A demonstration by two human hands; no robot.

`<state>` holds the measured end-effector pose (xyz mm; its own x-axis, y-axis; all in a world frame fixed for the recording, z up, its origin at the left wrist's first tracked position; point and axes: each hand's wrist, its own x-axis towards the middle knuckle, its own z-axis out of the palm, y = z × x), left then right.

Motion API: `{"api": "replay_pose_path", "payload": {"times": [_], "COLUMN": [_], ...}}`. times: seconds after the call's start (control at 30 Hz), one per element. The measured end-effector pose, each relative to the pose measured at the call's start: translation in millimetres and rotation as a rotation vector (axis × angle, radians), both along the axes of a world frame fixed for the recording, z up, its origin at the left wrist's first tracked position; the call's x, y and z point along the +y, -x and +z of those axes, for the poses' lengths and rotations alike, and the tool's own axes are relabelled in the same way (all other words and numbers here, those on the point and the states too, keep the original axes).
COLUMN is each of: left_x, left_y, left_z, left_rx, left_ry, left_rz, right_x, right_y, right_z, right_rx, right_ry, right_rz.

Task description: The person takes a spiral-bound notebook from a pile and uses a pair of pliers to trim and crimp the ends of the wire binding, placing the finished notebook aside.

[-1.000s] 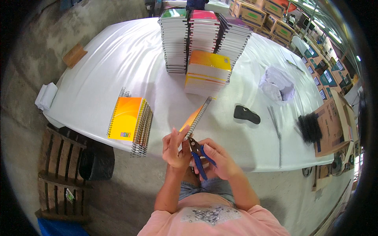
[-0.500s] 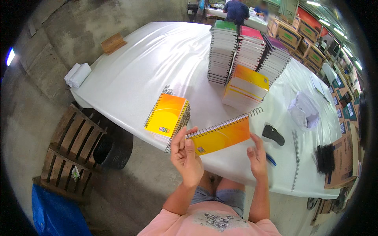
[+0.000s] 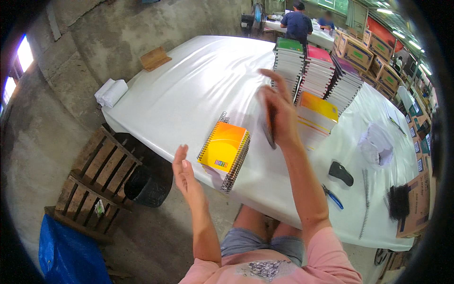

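My right hand (image 3: 283,116) is raised over the middle of the table, closed on a spiral notebook (image 3: 268,124) that shows nearly edge-on and smeared by motion. My left hand (image 3: 188,176) hangs by the table's front edge with its fingers stretched out and nothing in them. Just right of it lies a low stack of spiral notebooks (image 3: 223,147), the top cover orange and yellow, with wire coils sticking out at both sides. Beyond my right hand stands a pile of yellow-orange covered page blocks (image 3: 318,110).
Tall notebook stacks with green (image 3: 289,45), pink (image 3: 319,53) and purple (image 3: 347,65) covers stand at the back. At the right lie a black pad-like object (image 3: 341,173), blue-handled pliers (image 3: 334,197), a loose coil (image 3: 365,203) and a crumpled white bag (image 3: 377,146). People work farther off.
The notebook has left my left hand; my right hand has swung up and away over the table with it. My left hand has moved left and opened. The view has shifted.
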<state>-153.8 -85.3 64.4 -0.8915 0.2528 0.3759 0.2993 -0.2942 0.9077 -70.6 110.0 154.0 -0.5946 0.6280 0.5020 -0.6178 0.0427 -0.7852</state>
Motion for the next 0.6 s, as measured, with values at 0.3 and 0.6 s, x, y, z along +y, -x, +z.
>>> {"api": "replay_pose_path", "payload": {"times": [0.3, 0.6], "left_x": [29.8, 52.6], "left_y": [14.6, 21.8], "left_z": [-41.6, -44.2], "left_rx": [-0.252, -0.179], "left_ry": [-0.209, -0.19], "left_rz": [-0.204, -0.059], "right_x": [-55.4, -18.7], "right_y": [46.2, 34.7], "right_z": [-40.0, -120.7], "right_rx": [-0.41, -0.475], "right_ry": [-1.353, -0.465], "right_rz": [-0.082, -0.306]}}
